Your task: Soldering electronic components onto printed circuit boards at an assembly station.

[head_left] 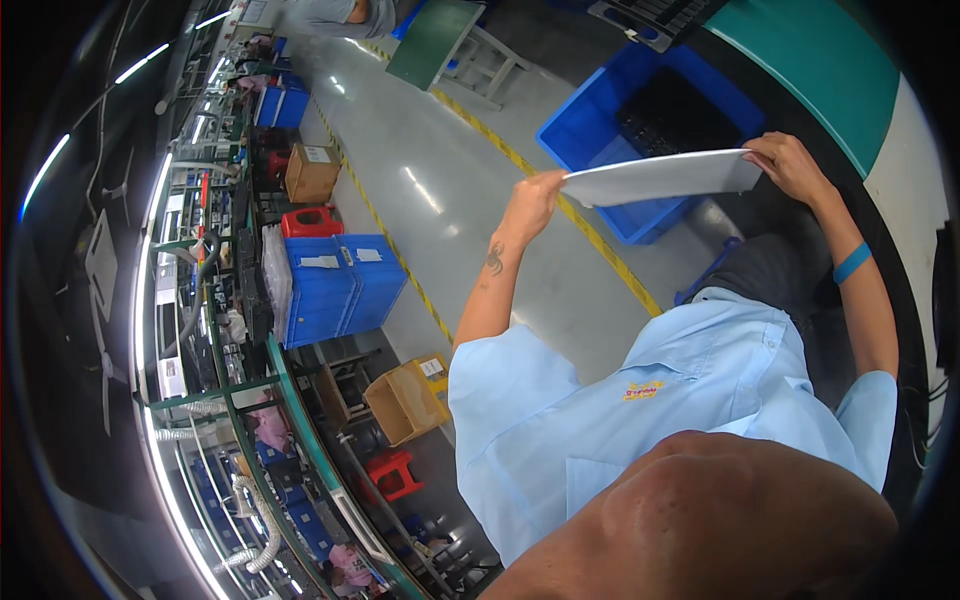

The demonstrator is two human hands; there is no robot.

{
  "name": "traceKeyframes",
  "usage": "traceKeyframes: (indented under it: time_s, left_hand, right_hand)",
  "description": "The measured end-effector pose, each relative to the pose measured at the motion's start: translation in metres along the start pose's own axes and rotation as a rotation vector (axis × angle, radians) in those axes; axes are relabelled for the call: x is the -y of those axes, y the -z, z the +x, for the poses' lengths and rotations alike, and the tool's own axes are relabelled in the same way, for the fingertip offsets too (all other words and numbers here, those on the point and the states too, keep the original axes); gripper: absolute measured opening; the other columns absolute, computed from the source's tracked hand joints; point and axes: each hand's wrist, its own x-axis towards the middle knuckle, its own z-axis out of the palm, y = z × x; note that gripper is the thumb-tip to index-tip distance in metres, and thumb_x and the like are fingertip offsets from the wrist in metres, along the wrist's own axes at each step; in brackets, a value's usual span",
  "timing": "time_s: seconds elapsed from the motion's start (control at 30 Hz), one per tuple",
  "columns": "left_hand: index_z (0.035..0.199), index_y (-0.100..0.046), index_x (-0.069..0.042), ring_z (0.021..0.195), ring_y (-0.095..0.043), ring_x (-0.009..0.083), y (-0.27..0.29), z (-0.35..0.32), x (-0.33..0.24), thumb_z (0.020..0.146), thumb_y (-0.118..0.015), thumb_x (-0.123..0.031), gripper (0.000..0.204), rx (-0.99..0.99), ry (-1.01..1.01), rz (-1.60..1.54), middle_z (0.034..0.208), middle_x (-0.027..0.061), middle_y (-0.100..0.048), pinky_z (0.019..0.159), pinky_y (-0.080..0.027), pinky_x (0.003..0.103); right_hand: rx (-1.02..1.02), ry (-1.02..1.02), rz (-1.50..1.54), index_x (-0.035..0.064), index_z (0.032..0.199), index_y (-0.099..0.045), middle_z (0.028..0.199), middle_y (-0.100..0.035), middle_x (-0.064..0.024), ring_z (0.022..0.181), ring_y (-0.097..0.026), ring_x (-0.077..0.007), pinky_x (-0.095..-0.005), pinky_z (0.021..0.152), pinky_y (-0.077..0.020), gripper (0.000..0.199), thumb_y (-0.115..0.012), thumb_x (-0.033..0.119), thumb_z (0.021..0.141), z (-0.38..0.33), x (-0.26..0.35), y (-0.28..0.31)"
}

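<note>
A thin white sheet (660, 180), possibly foam or card, is stretched between my two hands. My left hand (533, 207) pinches its left end, and my right hand (790, 165) grips the upper right corner. The sheet hangs in front of a large blue plastic bin (557, 128) and hides part of it. Dark parts (675, 112) lie inside the bin; their kind is too dim to tell. A blue band circles my right forearm.
A green-topped table (820, 60) stands at the right, with a black tray (655, 20) near its end. Yellow floor tape (490, 137) runs past the bin. Stacked blue crates (345, 285), cardboard boxes (312, 172) and red stools (393, 475) line the workbench at left. Another person (345, 15) stands far off.
</note>
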Motion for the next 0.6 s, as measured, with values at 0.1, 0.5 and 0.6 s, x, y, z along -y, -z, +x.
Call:
traceKeyframes:
  time_s: [0.1,0.5,0.6]
  left_hand:
    - [0.109,-0.075,-0.003,0.085,-0.072,0.032,-0.01,-0.003,0.016,0.09,-0.063,0.002,0.023,-0.088,0.026,-0.07,0.104,0.0117,-0.077,0.085,-0.055,0.036]
    - [0.161,-0.013,0.005,0.156,-0.007,0.0464,-0.149,0.031,-0.046,0.082,-0.083,-0.04,0.113,-0.095,0.344,-0.29,0.167,0.0331,-0.005,0.124,-0.012,0.058]
    - [0.158,-0.015,0.008,0.153,-0.02,0.0479,-0.183,0.021,-0.126,0.089,-0.078,-0.025,0.099,0.092,0.26,-0.244,0.164,0.0332,-0.016,0.122,-0.022,0.052]
  right_hand:
    - [-0.223,0.068,0.156,-0.0029,0.109,-0.07,0.104,-0.071,-0.0112,0.079,-0.065,-0.0245,-0.0353,0.071,-0.0511,0.02,-0.066,0.002,0.089,-0.013,0.001,-0.01]
    - [-0.312,-0.179,0.086,-0.0042,0.11,-0.069,0.099,-0.074,-0.0145,0.073,-0.067,-0.0299,-0.0385,0.072,-0.0542,0.02,-0.067,0.005,0.092,0.061,0.04,-0.069]
    - [-0.152,-0.349,0.061,-0.0023,0.112,-0.072,0.101,-0.076,-0.0189,0.082,-0.074,-0.0359,-0.0425,0.078,-0.0594,0.023,-0.068,0.008,0.092,0.079,0.053,-0.086]
